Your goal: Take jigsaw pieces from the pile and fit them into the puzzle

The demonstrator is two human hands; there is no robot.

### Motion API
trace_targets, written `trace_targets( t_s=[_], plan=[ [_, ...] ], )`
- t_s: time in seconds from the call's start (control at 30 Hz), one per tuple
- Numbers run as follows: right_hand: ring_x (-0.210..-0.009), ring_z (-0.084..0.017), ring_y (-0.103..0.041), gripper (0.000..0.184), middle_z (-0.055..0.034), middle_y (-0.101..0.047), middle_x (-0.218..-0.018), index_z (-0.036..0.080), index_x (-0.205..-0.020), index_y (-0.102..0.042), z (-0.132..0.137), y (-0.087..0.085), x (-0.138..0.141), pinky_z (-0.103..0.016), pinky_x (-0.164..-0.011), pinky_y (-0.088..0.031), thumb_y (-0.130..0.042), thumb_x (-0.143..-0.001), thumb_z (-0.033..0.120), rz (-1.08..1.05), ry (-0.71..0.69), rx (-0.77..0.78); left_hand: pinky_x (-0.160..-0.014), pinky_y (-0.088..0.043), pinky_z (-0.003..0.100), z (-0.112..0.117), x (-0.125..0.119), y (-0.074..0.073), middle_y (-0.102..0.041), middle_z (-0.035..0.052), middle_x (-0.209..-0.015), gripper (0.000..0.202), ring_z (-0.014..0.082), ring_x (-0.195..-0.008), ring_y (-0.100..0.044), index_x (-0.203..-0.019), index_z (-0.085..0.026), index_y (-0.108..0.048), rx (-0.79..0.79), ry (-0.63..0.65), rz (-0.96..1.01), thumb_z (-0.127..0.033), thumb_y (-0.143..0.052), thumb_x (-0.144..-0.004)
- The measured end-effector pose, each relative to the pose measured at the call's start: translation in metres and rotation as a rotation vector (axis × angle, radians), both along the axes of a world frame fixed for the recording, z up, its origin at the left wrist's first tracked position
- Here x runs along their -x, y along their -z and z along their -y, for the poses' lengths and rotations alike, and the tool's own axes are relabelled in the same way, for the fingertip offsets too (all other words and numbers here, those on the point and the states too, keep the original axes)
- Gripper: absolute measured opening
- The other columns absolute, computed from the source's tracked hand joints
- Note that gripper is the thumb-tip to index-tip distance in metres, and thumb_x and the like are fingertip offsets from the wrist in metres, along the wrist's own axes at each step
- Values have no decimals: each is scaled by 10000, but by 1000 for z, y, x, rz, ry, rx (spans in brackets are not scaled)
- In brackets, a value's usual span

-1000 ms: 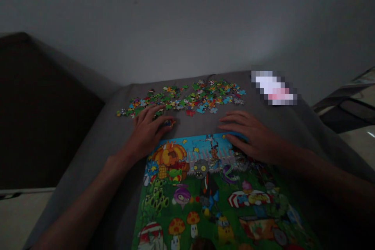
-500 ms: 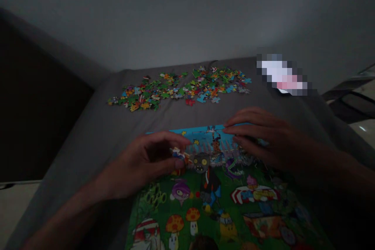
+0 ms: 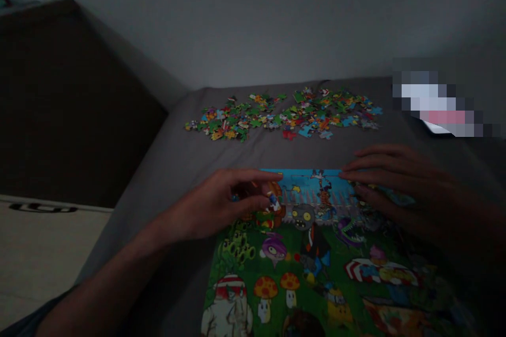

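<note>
Grey fabric surface (image 3: 166, 179) holds a cartoon jigsaw picture (image 3: 312, 279) directly under the right hand (image 3: 399, 184), which lies spread on its top edge, apparently steadying it. Left hand (image 3: 209, 205) pinches a small piece (image 3: 272, 199) above the picture; loose jigsaw pieces (image 3: 280, 116) lie ahead of both hands, within reach.

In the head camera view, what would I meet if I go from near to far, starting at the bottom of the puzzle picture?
printed orange mushrooms → printed zombie head → blue sky strip of the puzzle → loose jigsaw pieces → gray wall
</note>
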State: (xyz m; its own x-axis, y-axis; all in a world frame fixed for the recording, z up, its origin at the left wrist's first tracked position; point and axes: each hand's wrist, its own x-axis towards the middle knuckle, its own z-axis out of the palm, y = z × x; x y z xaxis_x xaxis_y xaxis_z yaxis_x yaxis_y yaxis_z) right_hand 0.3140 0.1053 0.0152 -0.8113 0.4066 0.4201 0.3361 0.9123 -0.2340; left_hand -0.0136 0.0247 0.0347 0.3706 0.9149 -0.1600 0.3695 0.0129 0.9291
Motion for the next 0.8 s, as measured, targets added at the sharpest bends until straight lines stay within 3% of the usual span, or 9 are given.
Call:
trace_targets(
  t_s=[0.23, 0.47, 0.57, 0.7, 0.8],
  plan=[
    [-1187, -331, -581, 280, -50, -723, -1168, 322, -1215, -650, -1, 4, -2, -569, -953, -501, -575, -967, 213, -1, 51, 38, -946, -572, 290, 3, -6, 0, -779, 11, -1197, 293, 170, -1077, -738, -1249, -301, -720, -227, 190, -129, -219, -574, -1008],
    [-1200, -343, -580, 274, -51, -724, -1160, 330, -1191, -687, -1, 3, -1, -568, -985, -485, -584, -962, 221, -15, 55, 64, -886, -588, 266, 3, -5, 1, -780, -12, -1193, 345, 171, -1030, -756, -1282, -339, -696, -247, 195, -217, -194, -572, -995],
    [-1189, -306, -593, 246, -60, -724, -1157, 286, -1184, -675, 5, -4, 0, -512, -997, -493, -583, -976, 193, -3, 2, 62, -840, -592, 242, 4, -7, 2, -792, -17, -1154, 323, 166, -976, -762, -1261, -357, -711, -249, 196, -224, -224, -597, -990],
    [-1112, -203, -656, 266, -78, -723, -1200, 208, -1262, -632, 27, -27, 8, -366, -938, -531, -497, -1039, 156, 79, -156, 107, -781, -609, 188, 15, -24, 7, -802, -37, -1062, 320, 134, -903, -761, -1250, -382, -711, -135, 112, -67, -249, -652, -965],
    [-1018, -165, -671, 274, -44, -743, -1180, 224, -1258, -650, 45, -42, 19, -336, -875, -535, -443, -1083, 185, 150, -280, 108, -819, -630, 187, 28, -41, 14, -793, -46, -1076, 526, 127, -929, -765, -1401, -443, -566, 40, 44, 205, -217, -685, -941]
  ],
)
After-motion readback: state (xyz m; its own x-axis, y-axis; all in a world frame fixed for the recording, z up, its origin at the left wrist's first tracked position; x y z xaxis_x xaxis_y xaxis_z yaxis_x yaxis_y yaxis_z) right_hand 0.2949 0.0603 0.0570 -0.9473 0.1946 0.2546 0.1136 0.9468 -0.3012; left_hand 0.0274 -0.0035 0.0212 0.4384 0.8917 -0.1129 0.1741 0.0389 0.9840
